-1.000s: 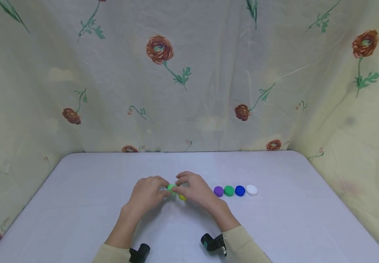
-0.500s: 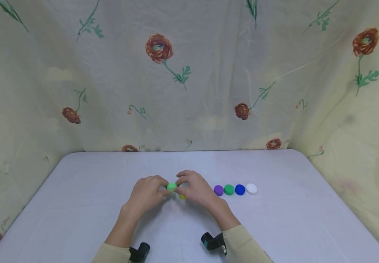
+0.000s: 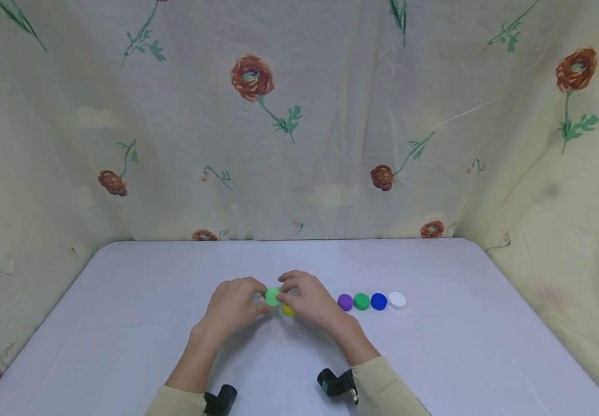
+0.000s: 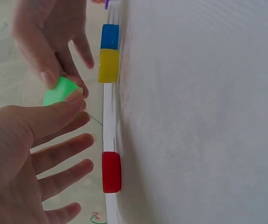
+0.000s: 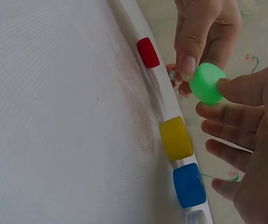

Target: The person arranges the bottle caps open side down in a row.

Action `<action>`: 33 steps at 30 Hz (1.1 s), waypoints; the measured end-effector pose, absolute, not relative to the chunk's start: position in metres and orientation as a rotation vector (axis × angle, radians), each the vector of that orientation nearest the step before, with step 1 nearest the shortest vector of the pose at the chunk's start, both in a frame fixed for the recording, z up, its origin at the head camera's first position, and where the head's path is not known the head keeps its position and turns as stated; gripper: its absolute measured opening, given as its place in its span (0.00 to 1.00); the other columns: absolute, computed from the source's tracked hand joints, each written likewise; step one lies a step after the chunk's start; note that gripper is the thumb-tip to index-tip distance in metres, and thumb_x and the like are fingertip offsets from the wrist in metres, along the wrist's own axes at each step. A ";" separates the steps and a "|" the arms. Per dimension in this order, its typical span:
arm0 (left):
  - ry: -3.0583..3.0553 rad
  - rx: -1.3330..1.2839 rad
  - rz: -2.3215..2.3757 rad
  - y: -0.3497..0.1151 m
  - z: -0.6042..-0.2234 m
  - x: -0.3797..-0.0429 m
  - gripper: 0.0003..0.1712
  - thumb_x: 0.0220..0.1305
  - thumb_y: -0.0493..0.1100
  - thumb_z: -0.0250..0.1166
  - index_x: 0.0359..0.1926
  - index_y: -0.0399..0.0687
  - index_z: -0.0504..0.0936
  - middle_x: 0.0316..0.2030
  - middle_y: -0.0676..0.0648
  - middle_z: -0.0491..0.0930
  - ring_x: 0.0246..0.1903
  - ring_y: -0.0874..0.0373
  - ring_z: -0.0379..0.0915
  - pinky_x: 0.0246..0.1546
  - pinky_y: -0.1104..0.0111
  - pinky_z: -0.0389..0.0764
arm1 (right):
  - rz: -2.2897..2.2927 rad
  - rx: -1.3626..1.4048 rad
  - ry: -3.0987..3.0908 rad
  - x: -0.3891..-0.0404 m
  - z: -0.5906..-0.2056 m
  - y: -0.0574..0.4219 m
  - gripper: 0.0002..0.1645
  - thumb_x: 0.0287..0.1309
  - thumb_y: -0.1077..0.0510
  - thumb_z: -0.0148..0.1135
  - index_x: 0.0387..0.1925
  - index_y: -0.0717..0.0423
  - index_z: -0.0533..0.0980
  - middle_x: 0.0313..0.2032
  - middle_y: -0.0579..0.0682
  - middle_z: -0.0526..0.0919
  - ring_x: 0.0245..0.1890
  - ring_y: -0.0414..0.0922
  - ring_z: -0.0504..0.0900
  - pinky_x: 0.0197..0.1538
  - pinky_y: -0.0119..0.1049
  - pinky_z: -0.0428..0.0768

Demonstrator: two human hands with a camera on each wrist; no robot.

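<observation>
A light green bottle cap (image 3: 272, 297) is held up between both hands, just above the table. My left hand (image 3: 234, 300) pinches one side of it between thumb and index finger; in the left wrist view that hand's other fingers are spread. From the opposite side my right hand (image 3: 309, 297) pinches the cap with its thumb and fingertips. Below the hands a yellow cap (image 5: 176, 138) stands on the table, beside a blue cap (image 5: 189, 185). A red cap (image 4: 111, 172) stands apart, under the left hand; in the head view it is hidden.
To the right of the hands a row of caps lies on the white table (image 3: 122, 323): purple (image 3: 345, 302), green (image 3: 361, 301), dark blue (image 3: 379, 301) and white (image 3: 397, 300). A flowered curtain (image 3: 320, 127) encloses the back and sides.
The light green cap has turned between the fingertips, showing more of its round face to the head camera. Both hands stay nearly in place.
</observation>
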State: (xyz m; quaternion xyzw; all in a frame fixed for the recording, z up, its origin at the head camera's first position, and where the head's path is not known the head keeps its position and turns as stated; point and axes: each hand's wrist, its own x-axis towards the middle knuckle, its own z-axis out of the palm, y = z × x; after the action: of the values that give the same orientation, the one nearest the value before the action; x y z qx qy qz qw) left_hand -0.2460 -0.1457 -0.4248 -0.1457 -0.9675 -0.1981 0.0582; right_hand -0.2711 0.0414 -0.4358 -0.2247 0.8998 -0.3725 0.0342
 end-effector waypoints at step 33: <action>-2.912 -0.494 -0.579 -0.147 -0.423 -0.244 0.17 0.53 0.49 0.76 0.46 0.57 0.89 0.44 0.53 0.88 0.49 0.53 0.83 0.52 0.54 0.79 | -1.109 -0.701 2.655 -0.271 -0.434 0.047 0.16 0.62 0.53 0.61 0.42 0.60 0.85 0.62 0.54 0.78 0.68 0.56 0.72 0.69 0.56 0.69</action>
State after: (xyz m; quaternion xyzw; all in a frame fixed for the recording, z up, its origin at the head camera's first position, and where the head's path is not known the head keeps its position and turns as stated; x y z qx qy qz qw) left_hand -0.2439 -0.1467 -0.4225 -0.1639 -0.9654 -0.1919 0.0658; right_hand -0.2713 0.0466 -0.4337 -0.2356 0.8929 -0.3730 0.0898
